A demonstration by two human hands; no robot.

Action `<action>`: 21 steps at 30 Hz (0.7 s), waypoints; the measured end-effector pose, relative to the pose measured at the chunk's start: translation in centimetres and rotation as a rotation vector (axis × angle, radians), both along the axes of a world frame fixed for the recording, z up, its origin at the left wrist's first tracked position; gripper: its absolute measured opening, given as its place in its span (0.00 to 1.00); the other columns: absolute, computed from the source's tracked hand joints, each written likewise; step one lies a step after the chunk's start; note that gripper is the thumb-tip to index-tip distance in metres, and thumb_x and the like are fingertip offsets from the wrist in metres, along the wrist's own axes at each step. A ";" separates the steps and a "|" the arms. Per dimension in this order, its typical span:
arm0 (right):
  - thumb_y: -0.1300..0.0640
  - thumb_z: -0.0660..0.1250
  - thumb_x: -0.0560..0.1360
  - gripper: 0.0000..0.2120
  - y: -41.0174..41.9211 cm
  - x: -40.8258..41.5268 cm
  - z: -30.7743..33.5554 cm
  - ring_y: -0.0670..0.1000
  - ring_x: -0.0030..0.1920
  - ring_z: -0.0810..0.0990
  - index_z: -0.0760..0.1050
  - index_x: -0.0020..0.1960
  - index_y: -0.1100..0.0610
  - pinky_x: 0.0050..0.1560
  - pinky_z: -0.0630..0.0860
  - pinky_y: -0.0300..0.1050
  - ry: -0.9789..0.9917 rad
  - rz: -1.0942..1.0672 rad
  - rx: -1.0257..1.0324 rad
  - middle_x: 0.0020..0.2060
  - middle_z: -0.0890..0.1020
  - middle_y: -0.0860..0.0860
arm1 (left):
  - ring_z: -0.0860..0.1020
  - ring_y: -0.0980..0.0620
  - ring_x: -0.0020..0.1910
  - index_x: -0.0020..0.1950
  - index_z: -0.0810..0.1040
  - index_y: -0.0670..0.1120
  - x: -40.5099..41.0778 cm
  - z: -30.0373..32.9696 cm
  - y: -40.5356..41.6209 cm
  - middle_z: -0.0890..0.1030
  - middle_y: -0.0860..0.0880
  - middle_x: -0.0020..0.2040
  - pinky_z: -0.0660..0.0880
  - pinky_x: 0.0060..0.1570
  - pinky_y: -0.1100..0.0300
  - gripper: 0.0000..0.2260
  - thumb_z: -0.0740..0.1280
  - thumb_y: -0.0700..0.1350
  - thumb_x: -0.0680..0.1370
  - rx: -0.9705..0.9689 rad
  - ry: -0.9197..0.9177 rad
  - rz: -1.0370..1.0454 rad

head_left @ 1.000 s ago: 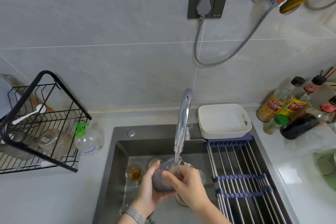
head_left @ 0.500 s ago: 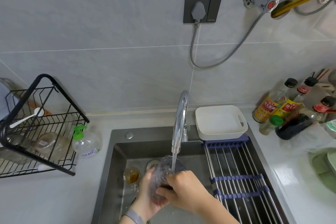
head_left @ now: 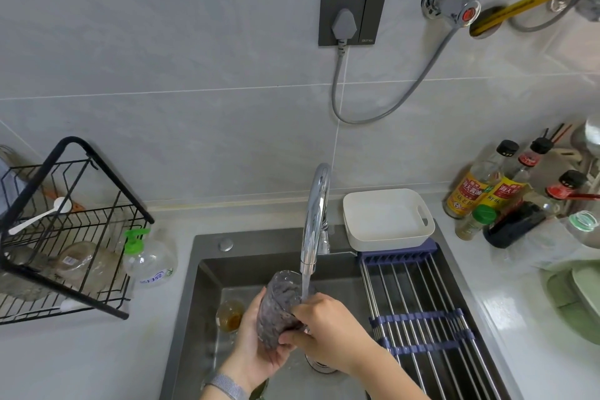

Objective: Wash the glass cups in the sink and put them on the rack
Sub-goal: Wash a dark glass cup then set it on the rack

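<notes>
Both hands (head_left: 293, 331) grip glass cup (head_left: 281, 304) under running faucet (head_left: 314, 221).

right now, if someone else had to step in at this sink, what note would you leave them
Left hand: grips the glass cup from below.
Right hand: fingers on the cup's side, at the rim end.
The cup is tilted under the running faucet, over the sink.
A second glass cup with brown residue stands on the sink floor, unwashed.
The black wire rack on the left counter already holds glassware.
Left: finish rinsing, rack this cup, wash the brown one.
</notes>
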State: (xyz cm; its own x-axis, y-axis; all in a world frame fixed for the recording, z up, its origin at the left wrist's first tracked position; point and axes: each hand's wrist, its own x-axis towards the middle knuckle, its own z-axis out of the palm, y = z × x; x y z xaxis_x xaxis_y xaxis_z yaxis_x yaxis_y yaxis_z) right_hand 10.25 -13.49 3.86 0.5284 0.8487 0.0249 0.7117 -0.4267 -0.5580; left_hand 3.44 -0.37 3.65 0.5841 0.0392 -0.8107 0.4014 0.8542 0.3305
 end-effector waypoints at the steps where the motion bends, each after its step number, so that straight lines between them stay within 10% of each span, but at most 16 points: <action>1: 0.40 0.61 0.71 0.20 0.1 0.0 0.1 0.59 0.41 0.75 0.75 0.41 0.59 0.41 0.70 0.47 -0.016 0.003 0.006 0.37 0.80 0.56 | 0.69 0.50 0.16 0.41 0.82 0.34 0.0 -0.2 0.0 0.77 0.39 0.31 0.68 0.13 0.64 0.29 0.59 0.59 0.78 -0.009 -0.012 0.012; 8: 0.39 0.57 0.70 0.22 0.3 -0.1 0.1 0.60 0.41 0.75 0.74 0.40 0.59 0.41 0.71 0.47 -0.038 -0.004 0.013 0.36 0.80 0.56 | 0.71 0.50 0.18 0.38 0.83 0.35 0.0 -0.8 0.4 0.79 0.40 0.31 0.70 0.14 0.63 0.28 0.61 0.59 0.76 -0.035 -0.045 0.039; 15: 0.44 0.64 0.73 0.15 1.2 -1.0 0.8 0.58 0.41 0.78 0.75 0.42 0.57 0.37 0.66 0.43 0.046 -0.156 0.043 0.39 0.83 0.54 | 0.81 0.40 0.50 0.53 0.84 0.38 0.3 -0.7 0.2 0.83 0.37 0.53 0.78 0.48 0.48 0.23 0.65 0.56 0.73 0.077 -0.036 0.073; 21: 0.38 0.66 0.69 0.18 0.6 -0.1 0.5 0.54 0.38 0.75 0.69 0.35 0.53 0.40 0.73 0.42 -0.013 -0.051 0.089 0.32 0.79 0.51 | 0.81 0.42 0.35 0.43 0.86 0.39 0.6 -0.9 -0.3 0.83 0.40 0.39 0.79 0.29 0.55 0.23 0.62 0.56 0.76 0.077 -0.029 0.035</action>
